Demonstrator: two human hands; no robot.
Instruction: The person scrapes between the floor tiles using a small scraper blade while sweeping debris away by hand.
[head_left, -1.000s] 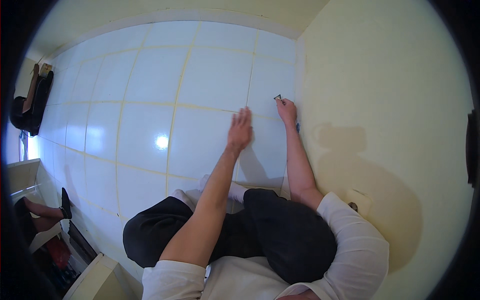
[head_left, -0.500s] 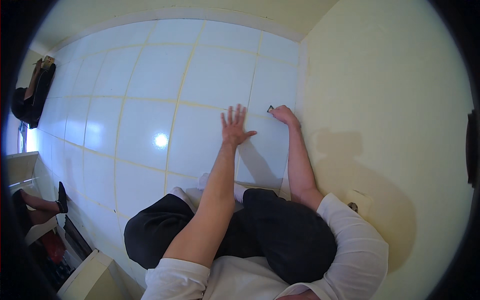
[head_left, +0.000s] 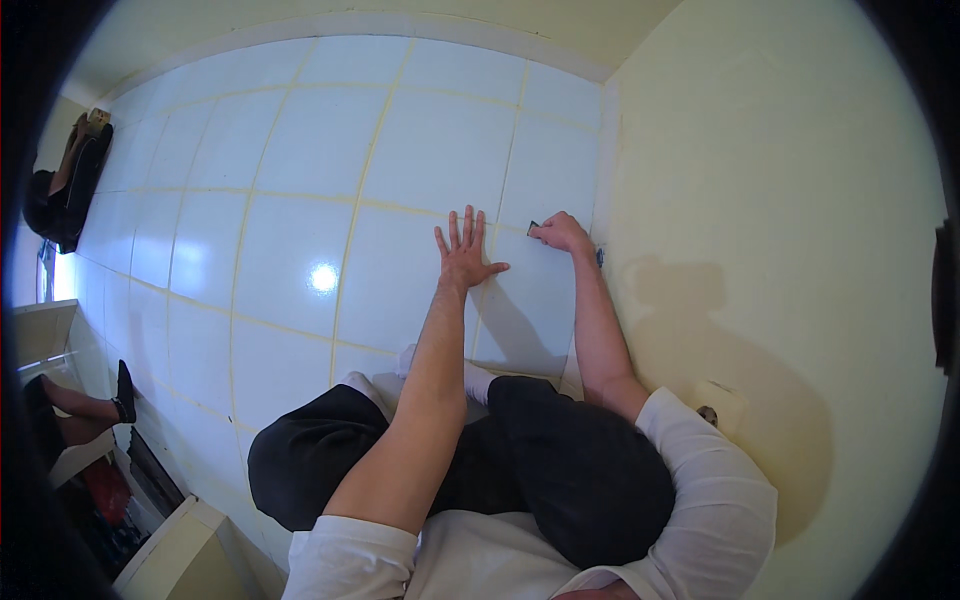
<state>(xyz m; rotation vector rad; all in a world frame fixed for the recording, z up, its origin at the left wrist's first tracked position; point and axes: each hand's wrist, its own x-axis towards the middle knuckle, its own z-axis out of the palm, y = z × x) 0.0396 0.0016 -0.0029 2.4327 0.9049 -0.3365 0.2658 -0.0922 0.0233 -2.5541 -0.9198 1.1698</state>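
Observation:
My left hand [head_left: 462,262] lies flat on the white tiled floor [head_left: 435,150], fingers spread and nothing in it. To its right, my right hand [head_left: 563,234] is closed in a pinch on a small dark flat piece [head_left: 533,229]. That piece meets the floor close to a yellowish grout line, and my fingers cover most of it, so its exact kind does not show. Beside my right wrist, at the foot of the wall, is a small dark bluish thing [head_left: 599,256], too small to name.
A cream wall [head_left: 780,180] rises close on my right, with a small round metal fitting [head_left: 707,415] low on it. At the far left a person in dark clothes [head_left: 68,195] is on the floor. Another person's black shoe [head_left: 124,392] and a cream cabinet [head_left: 175,555] are at lower left.
My right hand has moved slightly left and nearer with the dark piece. The small bluish thing by the wall now shows beside my wrist. My left hand stays almost in place.

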